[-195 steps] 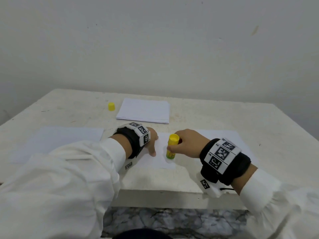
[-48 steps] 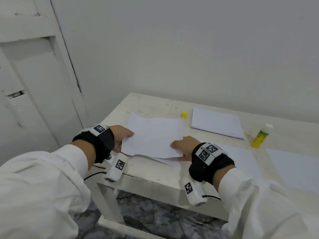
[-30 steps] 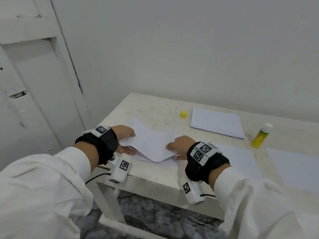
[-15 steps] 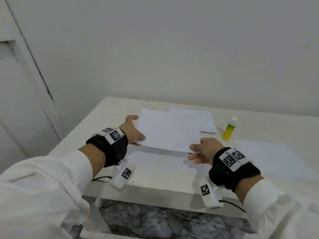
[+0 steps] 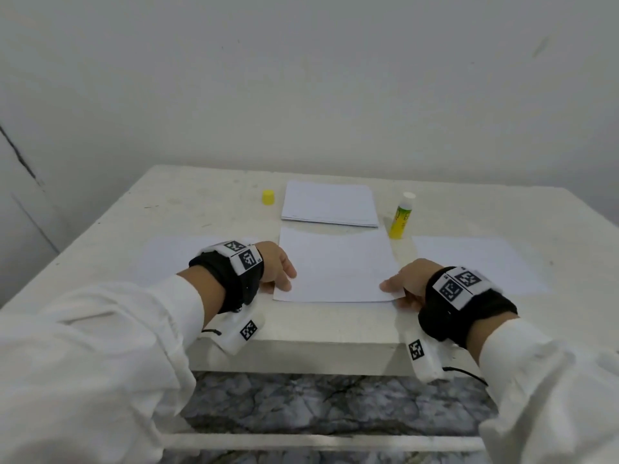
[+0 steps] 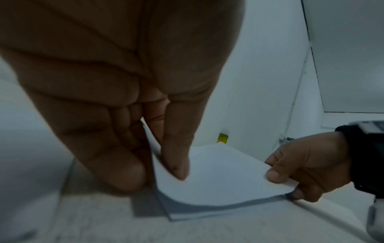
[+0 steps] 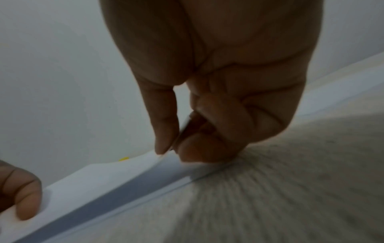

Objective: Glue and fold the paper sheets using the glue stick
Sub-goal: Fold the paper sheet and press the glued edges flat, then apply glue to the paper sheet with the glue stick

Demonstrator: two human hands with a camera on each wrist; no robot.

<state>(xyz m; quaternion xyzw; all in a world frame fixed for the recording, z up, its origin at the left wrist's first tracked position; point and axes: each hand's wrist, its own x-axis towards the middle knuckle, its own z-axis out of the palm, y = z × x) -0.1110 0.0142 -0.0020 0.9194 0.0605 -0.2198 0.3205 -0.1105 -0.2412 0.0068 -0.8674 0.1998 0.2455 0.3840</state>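
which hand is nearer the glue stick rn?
Right. The right hand pinches the held sheet's near right corner, in front of the glue stick. The left hand pinches the near left corner, further across the sheet.

One glue stick [image 5: 401, 216], one yellow cap [image 5: 268, 197], one paper stack [image 5: 329, 204], three or four loose sheets [image 5: 336, 266].

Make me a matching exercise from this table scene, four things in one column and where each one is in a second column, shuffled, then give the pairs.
1. glue stick
2. yellow cap
3. paper stack
4. held sheet

A. pinched by left hand and right hand
B. left of the stack
C. far middle of the table
D. upright, right of the stack

Pairs: 1-D, 2-B, 3-C, 4-A
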